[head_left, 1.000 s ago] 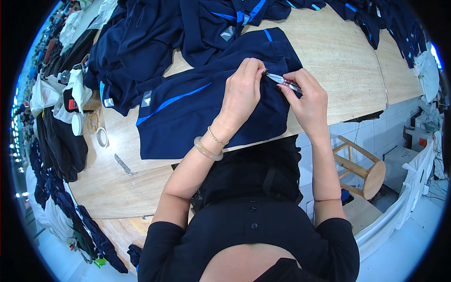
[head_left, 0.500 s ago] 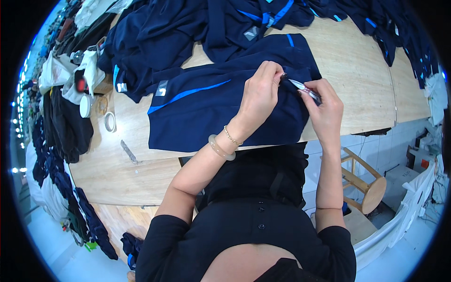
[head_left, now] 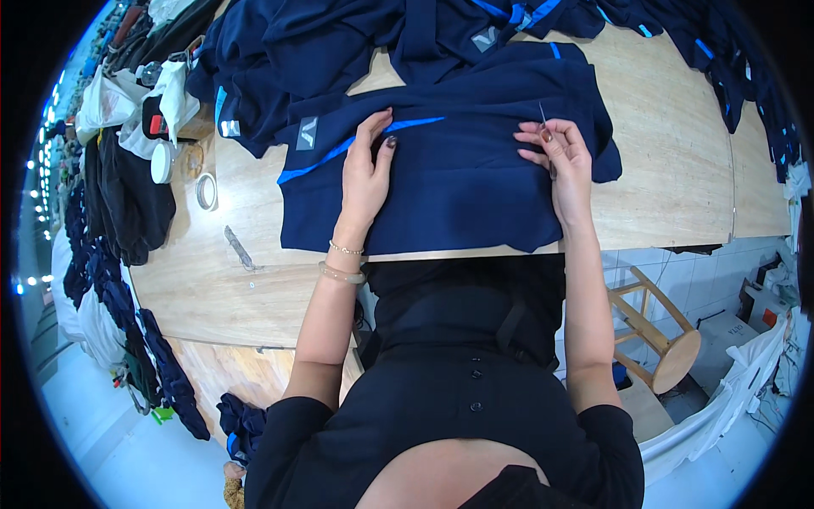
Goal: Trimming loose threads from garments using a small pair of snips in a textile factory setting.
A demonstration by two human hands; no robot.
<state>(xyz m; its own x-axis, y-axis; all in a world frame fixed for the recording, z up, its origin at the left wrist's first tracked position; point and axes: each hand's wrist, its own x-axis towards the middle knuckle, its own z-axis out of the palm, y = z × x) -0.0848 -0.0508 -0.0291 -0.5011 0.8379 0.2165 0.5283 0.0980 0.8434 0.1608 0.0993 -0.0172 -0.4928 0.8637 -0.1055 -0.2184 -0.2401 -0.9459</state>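
A folded navy garment [head_left: 475, 199] with a bright blue stripe and a grey patch lies along the table's front edge. My left hand [head_left: 366, 174] rests on its left part, beside the stripe, holding nothing, with the fingers slightly bent and the thumb apart. Over the right part of the cloth, my right hand [head_left: 566, 165] is closed around thread snips [head_left: 543, 115]. Their thin tip points away from me, and the palm hides most of their body.
More navy garments [head_left: 297, 51] are heaped along the table's far side. At the left are a tape roll [head_left: 205, 192], a white round lid [head_left: 163, 161], a grey strip [head_left: 238, 248] and plastic bags [head_left: 106, 103]. A wooden stool [head_left: 676, 360] stands below right.
My hands have moved apart: the left went left and down onto the cloth near the stripe. The right stays at the right side with the snips, now turned tip away.
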